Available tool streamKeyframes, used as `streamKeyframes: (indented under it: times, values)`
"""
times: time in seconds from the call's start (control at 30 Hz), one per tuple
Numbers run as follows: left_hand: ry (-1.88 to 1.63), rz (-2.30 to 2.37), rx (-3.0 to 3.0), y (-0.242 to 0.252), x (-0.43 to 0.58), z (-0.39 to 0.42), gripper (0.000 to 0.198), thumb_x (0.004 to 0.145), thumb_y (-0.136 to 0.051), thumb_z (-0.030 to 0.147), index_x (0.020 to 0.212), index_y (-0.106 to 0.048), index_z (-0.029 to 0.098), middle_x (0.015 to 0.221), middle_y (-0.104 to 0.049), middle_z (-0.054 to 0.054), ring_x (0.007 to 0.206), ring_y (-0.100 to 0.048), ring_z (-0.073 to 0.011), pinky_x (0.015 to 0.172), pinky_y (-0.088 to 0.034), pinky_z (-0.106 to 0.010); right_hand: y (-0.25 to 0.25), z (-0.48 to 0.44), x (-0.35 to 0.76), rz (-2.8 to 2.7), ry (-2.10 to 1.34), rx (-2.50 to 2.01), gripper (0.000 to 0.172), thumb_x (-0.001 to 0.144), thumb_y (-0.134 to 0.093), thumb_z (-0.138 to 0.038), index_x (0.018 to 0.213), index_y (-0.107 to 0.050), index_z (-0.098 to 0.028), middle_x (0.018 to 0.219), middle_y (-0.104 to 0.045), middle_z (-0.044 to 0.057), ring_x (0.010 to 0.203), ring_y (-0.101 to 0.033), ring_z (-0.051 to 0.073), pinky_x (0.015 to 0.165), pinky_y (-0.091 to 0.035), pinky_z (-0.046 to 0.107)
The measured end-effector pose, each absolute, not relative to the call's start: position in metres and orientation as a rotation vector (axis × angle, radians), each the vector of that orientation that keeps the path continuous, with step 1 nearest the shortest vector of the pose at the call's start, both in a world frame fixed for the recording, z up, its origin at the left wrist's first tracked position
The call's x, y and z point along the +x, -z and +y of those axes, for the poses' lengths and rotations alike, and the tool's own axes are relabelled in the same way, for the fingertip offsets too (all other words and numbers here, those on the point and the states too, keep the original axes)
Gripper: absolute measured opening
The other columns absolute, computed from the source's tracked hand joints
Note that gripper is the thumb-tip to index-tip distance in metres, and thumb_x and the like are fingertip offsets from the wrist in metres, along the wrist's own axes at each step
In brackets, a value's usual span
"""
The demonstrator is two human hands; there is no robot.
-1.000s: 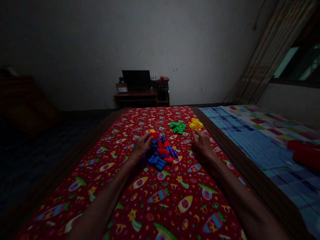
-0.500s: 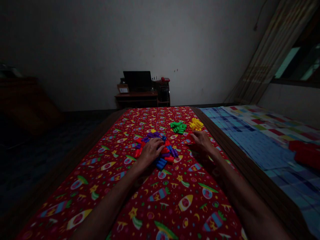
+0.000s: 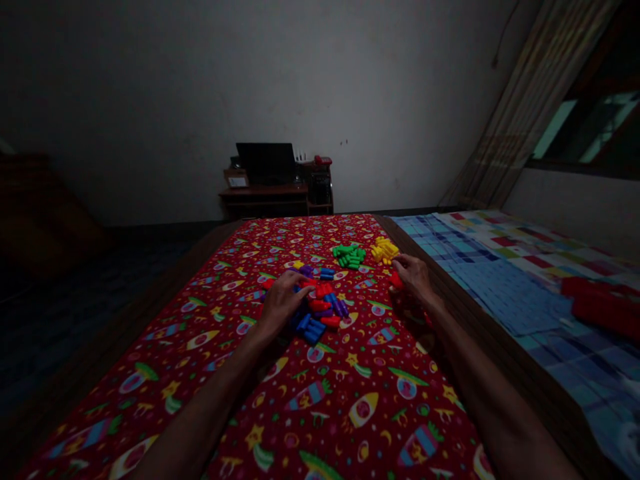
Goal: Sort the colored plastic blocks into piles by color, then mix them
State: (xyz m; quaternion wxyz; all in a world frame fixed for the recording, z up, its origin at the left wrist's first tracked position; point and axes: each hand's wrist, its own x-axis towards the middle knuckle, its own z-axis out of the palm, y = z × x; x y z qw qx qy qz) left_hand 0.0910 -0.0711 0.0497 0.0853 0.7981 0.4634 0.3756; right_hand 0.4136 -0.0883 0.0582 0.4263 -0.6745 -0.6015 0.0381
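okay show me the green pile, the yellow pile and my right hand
Pile of green toy pieces [image 3: 349, 256], head view: its middle.
Pile of yellow toy pieces [image 3: 384, 250], head view: its middle.
Right hand [image 3: 416, 276], head view: back of the hand.

Illumination was dim throughout, with corners darkened toward black. The plain pale-grey wall [image 3: 320, 87] was lightest near its upper centre; cool, pale light showed in the dark-framed glass window [image 3: 607, 127] at right. The brown wooden cabinet [image 3: 47, 207] at far left was nearly lost in shade. A soft shadow lay below the bare right hand [image 3: 414, 275] on the red rocket-printed cloth [image 3: 367, 437]. Wide-angle distortion stretched the margins; distant detail was soft.
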Motion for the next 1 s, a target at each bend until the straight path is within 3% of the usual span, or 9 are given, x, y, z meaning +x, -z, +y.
streamKeyframes:
  times: [0.1, 0.2, 0.3, 0.4, 0.47, 0.63, 0.8, 1.0]
  values:
    - [-1.179, 1.296, 2.139, -0.056, 0.105, -0.078, 0.027, 0.077, -0.065, 0.046, 0.085, -0.066, 0.02, 0.089, -0.071, -0.004, 0.082, -0.065, -0.02, 0.076, -0.052, -0.032, -0.066, -0.098, 0.369, -1.757, -0.423, -1.338, 0.031, 0.088, -0.051, -0.035, 0.095, -0.074, -0.015, 0.087, -0.074, 0.007, 0.074, -0.065, 0.018, 0.068, -0.048, 0.027]
    - [-1.133, 1.149, 2.007, -0.057, 0.12, -0.091, 0.034, 0.076, -0.066, 0.049, 0.092, -0.066, 0.019, 0.088, -0.072, -0.004, 0.08, -0.067, -0.0194, 0.073, -0.053, -0.03, -0.064, -0.11, 0.328, -2.002, -0.63, -1.054, 0.038, 0.088, -0.055, -0.039, 0.119, -0.066, -0.019, 0.095, -0.073, 0.006, 0.073, -0.064, 0.016, 0.065, -0.047, 0.024]
    - [-1.1, 1.128, 1.959, -0.055, 0.123, -0.097, 0.035, 0.082, -0.058, 0.051, 0.092, -0.066, 0.018, 0.082, -0.072, -0.003, 0.074, -0.068, -0.0191, 0.067, -0.053, -0.029, -0.059, -0.115, 0.316, -2.094, -0.528, -1.02, 0.037, 0.09, -0.053, -0.036, 0.121, -0.065, -0.02, 0.09, -0.073, 0.004, 0.068, -0.062, 0.014, 0.064, -0.044, 0.023]
    - [-1.072, 1.168, 2.164, -0.053, 0.113, -0.093, 0.032, 0.084, -0.058, 0.047, 0.097, -0.066, 0.019, 0.095, -0.072, -0.006, 0.085, -0.068, -0.0209, 0.076, -0.053, -0.031, -0.055, -0.106, 0.336, -1.988, -0.332, -1.182, 0.033, 0.091, -0.05, -0.035, 0.109, -0.071, -0.016, 0.087, -0.073, 0.006, 0.071, -0.063, 0.016, 0.066, -0.043, 0.023]
    - [-0.909, 1.168, 2.4, -0.051, 0.103, -0.088, 0.027, 0.082, -0.062, 0.042, 0.098, -0.068, 0.021, 0.101, -0.072, -0.006, 0.092, -0.066, -0.0221, 0.081, -0.051, -0.031, -0.05, -0.097, 0.359, -1.896, -0.193, -1.345, 0.034, 0.092, -0.049, -0.035, 0.103, -0.072, -0.013, 0.087, -0.072, 0.008, 0.074, -0.063, 0.018, 0.069, -0.043, 0.025]
    - [-0.521, 1.275, 2.604, -0.045, 0.093, -0.081, 0.021, 0.087, -0.054, 0.033, 0.09, -0.07, 0.02, 0.09, -0.073, -0.006, 0.084, -0.068, -0.0204, 0.076, -0.049, -0.028, -0.035, -0.085, 0.411, -1.739, 0.096, -1.806, 0.034, 0.092, -0.048, -0.035, 0.089, -0.074, -0.013, 0.094, -0.071, 0.013, 0.088, -0.063, 0.021, 0.078, -0.044, 0.029]
    - [-0.764, 1.346, 2.488, -0.042, 0.096, -0.077, 0.029, 0.087, -0.049, 0.035, 0.1, -0.07, 0.019, 0.103, -0.074, -0.009, 0.095, -0.068, -0.024, 0.085, -0.05, -0.032, -0.023, -0.087, 0.434, -1.623, 0.142, -2.003, 0.03, 0.087, -0.055, -0.03, 0.108, -0.071, -0.016, 0.113, -0.068, 0.015, 0.108, -0.06, 0.028, 0.09, -0.046, 0.037]
    - [-0.847, 1.376, 2.273, -0.052, 0.102, -0.078, 0.032, 0.082, -0.052, 0.036, 0.1, -0.072, 0.017, 0.106, -0.074, -0.009, 0.097, -0.068, -0.0259, 0.087, -0.052, -0.034, -0.034, -0.081, 0.424, -1.505, 0.115, -1.701, 0.031, 0.083, -0.052, -0.02, 0.105, -0.072, -0.013, 0.108, -0.072, 0.014, 0.101, -0.066, 0.027, 0.093, -0.048, 0.041]
